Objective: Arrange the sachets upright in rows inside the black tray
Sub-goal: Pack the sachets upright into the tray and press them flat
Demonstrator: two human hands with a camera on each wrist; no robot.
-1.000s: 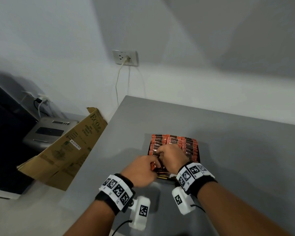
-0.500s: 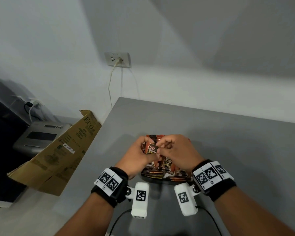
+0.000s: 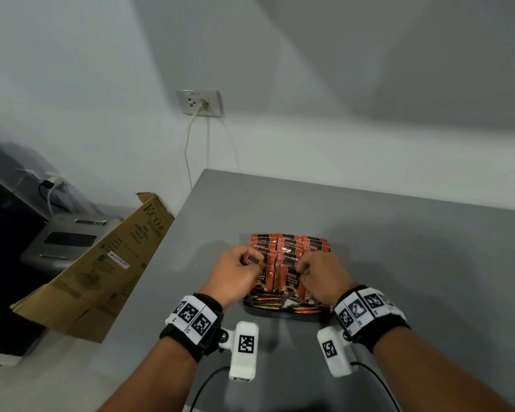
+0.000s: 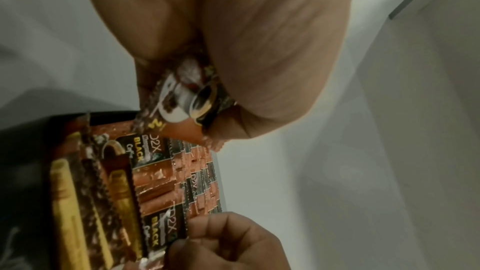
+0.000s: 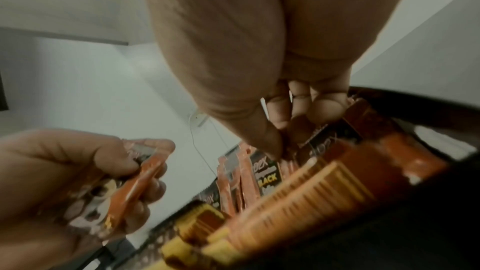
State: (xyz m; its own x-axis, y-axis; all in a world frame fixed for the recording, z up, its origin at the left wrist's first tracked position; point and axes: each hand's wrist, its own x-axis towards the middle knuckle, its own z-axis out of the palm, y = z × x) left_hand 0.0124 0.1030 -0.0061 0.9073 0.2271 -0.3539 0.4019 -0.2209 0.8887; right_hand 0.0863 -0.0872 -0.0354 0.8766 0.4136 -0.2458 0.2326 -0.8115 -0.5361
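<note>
**— Starting at the left of the frame: what is your left hand doing?**

My left hand [image 3: 235, 270] sits just left of centre, over the left side of the black tray [image 3: 283, 310]. Its grip is closed on one sachet [image 4: 182, 98]: thumb and fingers pinch it, and the wrist view shows the printed cup end sticking out below the fingers. It hangs just above the row, not yet seated.

**— And in the middle?**

The standing sachets [image 3: 290, 248] fill the far part of the tray in orange rows, packed edge to edge. Nearer me some dark and gold packets [image 3: 280, 301] lie flat along the tray's front rim. The tray rests on the grey surface [image 3: 414, 248].

**— Then the right side?**

My right hand [image 3: 324, 275] is at the tray's right front, its grip narrow, fingertips [image 5: 275, 147] curled down onto the top edges of the front sachets. I judge it is steadying them or parting a gap; whether it truly pinches one I cannot tell.

**— How do they handle?**

Light, thin and floppy, I would say, with a glossy film that could slide between fingers. One alone will not stand; it leans on its neighbours. I would take each by its crimped top seam, where the foil is stiffest, and slip the bottom edge in first.

**— What could go wrong?**

A careless push may topple the row like cards.
</note>
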